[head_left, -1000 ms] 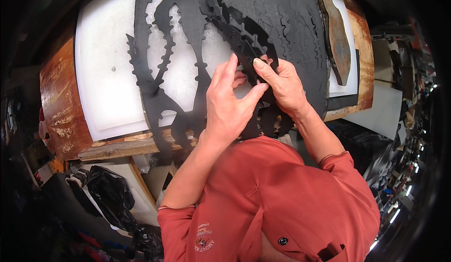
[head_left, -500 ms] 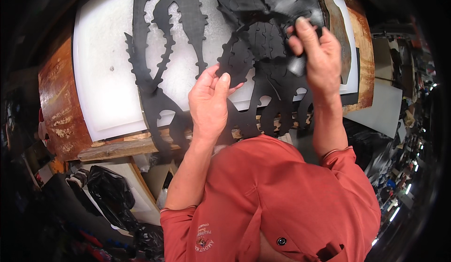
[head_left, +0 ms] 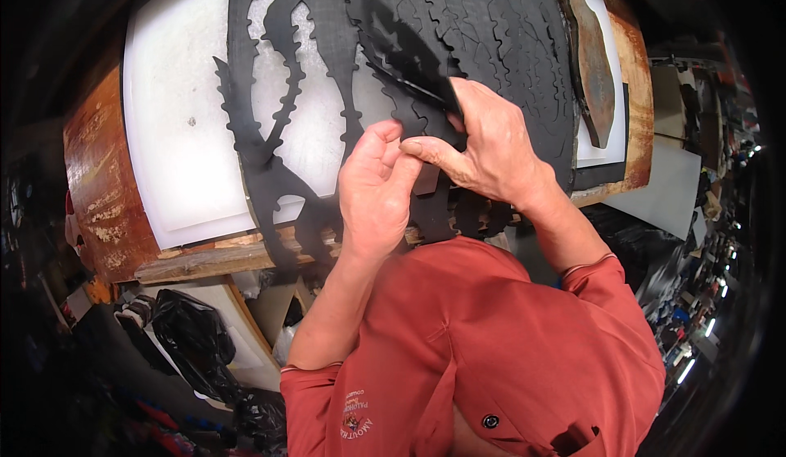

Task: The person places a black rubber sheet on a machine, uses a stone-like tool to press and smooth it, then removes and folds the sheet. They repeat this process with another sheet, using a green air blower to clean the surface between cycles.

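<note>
A black, leather-like sheet (head_left: 524,56) lies over a white board (head_left: 184,121). It is cut through with several tooth-edged outlines, and long openings show on its left side. A glossy black cut piece (head_left: 413,56) stands lifted and folded at a slant above the sheet. My right hand (head_left: 499,142) is closed on this piece's near end, its fingers partly hidden behind it. My left hand (head_left: 375,187) is closed in a pinch at the piece's lower edge. The right thumb's tip meets the left fingertips, and what lies between them is hidden.
A worn, flat bar (head_left: 589,64) rests on the board's right side. Brown wooden surface (head_left: 106,187) shows at both sides, with a rough plank (head_left: 205,262) along the near edge. A black plastic bag (head_left: 192,330) lies below left. A white panel (head_left: 659,187) leans at the right.
My right hand has moved left and down to meet my left hand. The glossy black material has swung left into a narrow fold, uncovering cut lines on the sheet's right side.
</note>
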A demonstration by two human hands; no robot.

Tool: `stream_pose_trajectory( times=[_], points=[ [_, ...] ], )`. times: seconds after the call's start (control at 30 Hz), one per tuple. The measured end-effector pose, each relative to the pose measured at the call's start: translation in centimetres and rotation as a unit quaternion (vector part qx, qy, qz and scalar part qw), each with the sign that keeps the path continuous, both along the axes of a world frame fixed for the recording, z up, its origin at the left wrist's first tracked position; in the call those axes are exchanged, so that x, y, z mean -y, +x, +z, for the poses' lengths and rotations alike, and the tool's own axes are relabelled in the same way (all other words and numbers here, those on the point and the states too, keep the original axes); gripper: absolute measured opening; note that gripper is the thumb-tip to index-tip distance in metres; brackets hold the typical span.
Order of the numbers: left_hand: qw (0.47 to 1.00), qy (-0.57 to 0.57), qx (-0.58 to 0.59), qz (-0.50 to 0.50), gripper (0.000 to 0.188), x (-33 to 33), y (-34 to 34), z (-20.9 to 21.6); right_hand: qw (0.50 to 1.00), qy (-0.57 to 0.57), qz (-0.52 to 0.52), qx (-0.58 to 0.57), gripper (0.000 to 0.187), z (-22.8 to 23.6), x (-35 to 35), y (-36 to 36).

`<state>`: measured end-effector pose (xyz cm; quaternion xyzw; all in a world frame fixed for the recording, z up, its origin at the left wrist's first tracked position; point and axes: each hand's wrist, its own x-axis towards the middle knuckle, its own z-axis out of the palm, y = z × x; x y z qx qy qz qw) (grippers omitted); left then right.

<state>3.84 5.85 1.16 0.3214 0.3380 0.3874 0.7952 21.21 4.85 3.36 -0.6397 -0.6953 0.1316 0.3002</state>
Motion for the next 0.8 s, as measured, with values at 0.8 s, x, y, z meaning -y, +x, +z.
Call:
stream_pose_trajectory(
  times=[0.8],
  points=[
    [0.946, 0.189, -0.230, 0.129, 0.022, -2.0, -6.0, -3.8, 0.831, 0.031, -0.210, -0.514, 0.022, 0.1, -0.5, 15.4]
  ],
)
